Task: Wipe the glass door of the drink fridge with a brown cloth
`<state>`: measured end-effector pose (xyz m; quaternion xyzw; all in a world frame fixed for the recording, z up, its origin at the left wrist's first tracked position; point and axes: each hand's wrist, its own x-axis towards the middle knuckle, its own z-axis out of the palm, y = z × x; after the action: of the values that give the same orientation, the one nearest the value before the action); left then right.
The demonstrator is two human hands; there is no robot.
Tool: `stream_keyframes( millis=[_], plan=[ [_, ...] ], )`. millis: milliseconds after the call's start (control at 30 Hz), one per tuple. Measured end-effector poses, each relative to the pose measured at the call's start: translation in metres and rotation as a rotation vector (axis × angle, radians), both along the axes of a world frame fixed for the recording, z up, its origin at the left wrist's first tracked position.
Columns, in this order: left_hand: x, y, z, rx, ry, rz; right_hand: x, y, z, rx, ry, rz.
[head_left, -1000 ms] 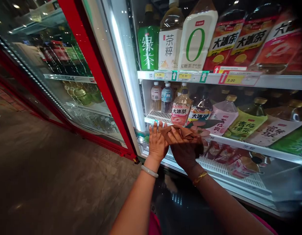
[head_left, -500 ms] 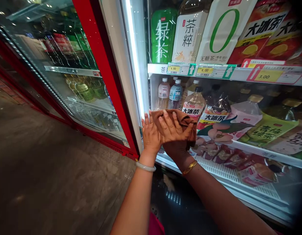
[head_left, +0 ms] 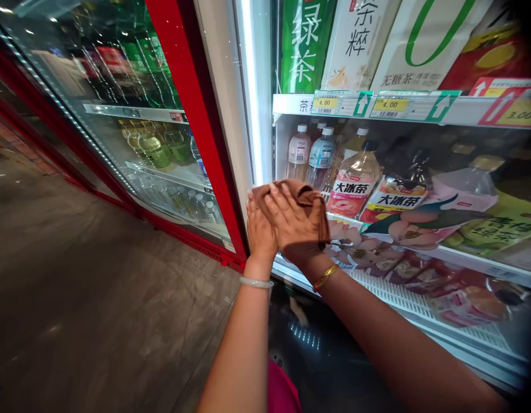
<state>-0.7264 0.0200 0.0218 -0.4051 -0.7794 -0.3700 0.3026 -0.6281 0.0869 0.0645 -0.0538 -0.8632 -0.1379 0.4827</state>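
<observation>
A brown cloth point(head_left: 306, 193) lies pressed against the fridge's glass door point(head_left: 403, 135), near its left edge. My right hand point(head_left: 293, 223), with a gold bracelet at the wrist, holds the cloth to the glass under a flat palm. Its fingers point up, and some cloth bunches beside the thumb. Close against it on the left is my left hand point(head_left: 262, 232), a pale bangle on its wrist. That hand is flat with fingers extended, touching the door's left border; its fingertips meet the cloth's edge.
Behind the glass, bottled drinks point(head_left: 354, 183) stand on shelves with price tags point(head_left: 388, 105). A flower decal point(head_left: 414, 226) shows lower on the door. To the left is another fridge with a red frame point(head_left: 179, 74), above a grey-brown floor point(head_left: 119, 310).
Both hands and the cloth have slid left across the door, toward its pale side frame. The camera view has shifted, so the shelves appear higher and further right.
</observation>
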Motion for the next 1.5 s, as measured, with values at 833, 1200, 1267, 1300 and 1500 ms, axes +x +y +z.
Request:
stream_keyframes(
  millis=[833, 1200, 1267, 1300, 1500],
  plan=[
    [0.1, 0.051, 0.049, 0.073, 0.12, -0.063, 0.115, 0.058, 0.045, 0.115, -0.064, -0.038],
    [0.168, 0.106, 0.121, 0.123, 0.329, -0.077, 0.189, 0.107, 0.118, 0.128, 0.129, -0.077],
    [0.164, 0.104, 0.123, 0.095, 0.389, -0.047, 0.176, 0.099, 0.122, 0.105, 0.158, -0.085],
    [0.16, 0.101, 0.122, 0.075, 0.408, -0.024, 0.171, 0.094, 0.121, 0.102, 0.153, -0.078],
    [0.137, 0.072, 0.105, 0.035, 0.462, 0.053, 0.176, 0.094, 0.085, 0.163, -0.091, 0.087]
  ],
)
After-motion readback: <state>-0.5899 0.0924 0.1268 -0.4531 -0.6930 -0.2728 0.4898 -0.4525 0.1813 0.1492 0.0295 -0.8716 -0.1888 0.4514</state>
